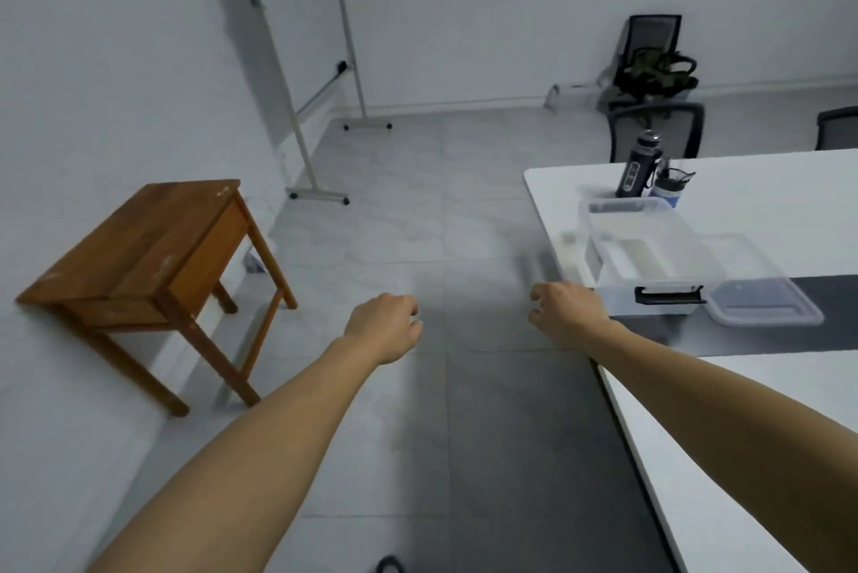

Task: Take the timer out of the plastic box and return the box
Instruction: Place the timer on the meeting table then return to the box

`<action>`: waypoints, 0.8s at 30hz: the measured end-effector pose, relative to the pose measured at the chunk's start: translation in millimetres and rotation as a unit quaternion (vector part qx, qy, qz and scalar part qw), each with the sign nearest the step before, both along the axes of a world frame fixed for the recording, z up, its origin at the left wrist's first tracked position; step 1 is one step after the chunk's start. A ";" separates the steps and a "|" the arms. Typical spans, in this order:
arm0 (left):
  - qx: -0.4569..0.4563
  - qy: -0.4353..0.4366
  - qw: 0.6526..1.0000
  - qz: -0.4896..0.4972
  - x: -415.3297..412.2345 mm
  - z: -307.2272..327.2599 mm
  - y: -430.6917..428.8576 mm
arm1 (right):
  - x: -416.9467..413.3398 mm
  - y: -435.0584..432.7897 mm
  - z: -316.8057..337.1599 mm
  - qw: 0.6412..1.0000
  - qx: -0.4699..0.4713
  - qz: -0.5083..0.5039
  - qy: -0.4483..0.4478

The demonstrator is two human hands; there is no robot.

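Both hands, left (383,326) and right (568,317), loosely curled, empty; clear plastic box (650,256) just beyond right hand on surface (766,201).

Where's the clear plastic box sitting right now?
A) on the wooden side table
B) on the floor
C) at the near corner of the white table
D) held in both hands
C: the clear plastic box rests on the white table near its corner, its lid beside it; both hands are empty.

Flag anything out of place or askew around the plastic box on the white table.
The plastic box is open near the corner of the white table, and its lid lies loose beside it, slanted onto the table's dark strip. No spill or damage shows. Box contents are too blurred to identify. Both hands, left hand and right hand, are empty.
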State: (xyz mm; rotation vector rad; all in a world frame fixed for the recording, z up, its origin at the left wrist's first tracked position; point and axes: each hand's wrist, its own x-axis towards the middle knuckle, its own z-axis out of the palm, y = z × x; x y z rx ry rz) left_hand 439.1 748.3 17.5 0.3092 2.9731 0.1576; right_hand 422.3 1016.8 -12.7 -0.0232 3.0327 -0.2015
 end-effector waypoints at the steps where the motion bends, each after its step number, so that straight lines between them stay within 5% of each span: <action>1: -0.005 0.000 1.000 -0.017 -24.1 -1.3 2.1 | -17.4 2.5 -3.0 1.000 0.003 -0.014 0.000; 11: -0.014 -0.013 0.986 -0.166 -238.5 5.9 39.8 | -151.4 32.8 -10.5 0.985 -0.018 -0.169 0.001; 24: -0.007 -0.037 0.940 -0.339 -402.8 -16.2 230.1 | -224.7 190.3 -34.5 0.932 -0.023 -0.361 0.003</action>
